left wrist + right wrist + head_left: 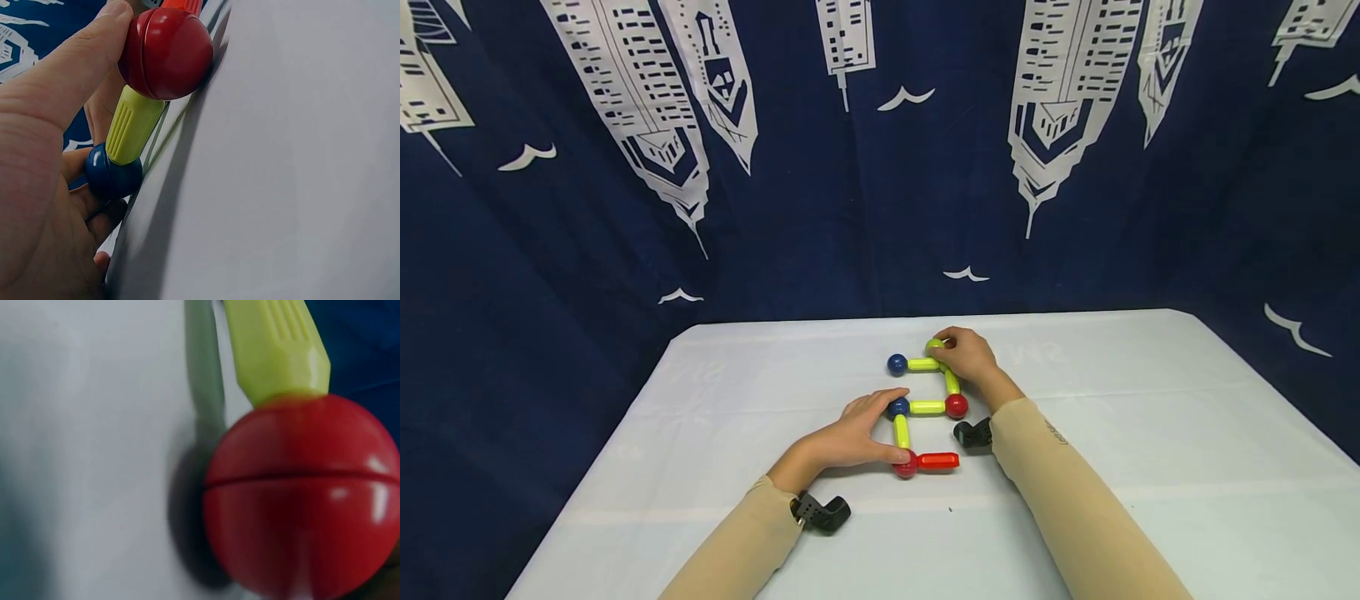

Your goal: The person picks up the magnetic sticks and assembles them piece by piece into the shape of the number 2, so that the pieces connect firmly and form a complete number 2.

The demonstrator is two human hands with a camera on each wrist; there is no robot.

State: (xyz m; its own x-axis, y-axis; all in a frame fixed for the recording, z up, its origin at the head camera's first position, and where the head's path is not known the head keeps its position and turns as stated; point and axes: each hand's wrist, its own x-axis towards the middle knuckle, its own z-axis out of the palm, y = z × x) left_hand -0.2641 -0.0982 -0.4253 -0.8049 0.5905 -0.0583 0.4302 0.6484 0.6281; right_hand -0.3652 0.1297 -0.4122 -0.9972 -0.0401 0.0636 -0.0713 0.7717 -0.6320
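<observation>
A figure of balls and rods lies on the white table (737,358). My left hand (850,436) spans its near left side, thumb against a red ball (172,56) and fingers at a blue ball (112,172), with a yellow-green rod (133,125) between them. From that red ball a red rod (938,461) points right. My right hand (967,357) pinches a yellow-green ball (933,345) at the far end. Beside it, a yellow-green rod (922,364) leads to another blue ball (897,364). Below the right hand, a second red ball (306,500) joins more yellow-green rods.
A dark blue cloth (865,208) with white building prints hangs behind the table. Black wrist cameras sit at the left cuff (823,512) and the right cuff (973,433). The table's far edge lies a little beyond the right hand.
</observation>
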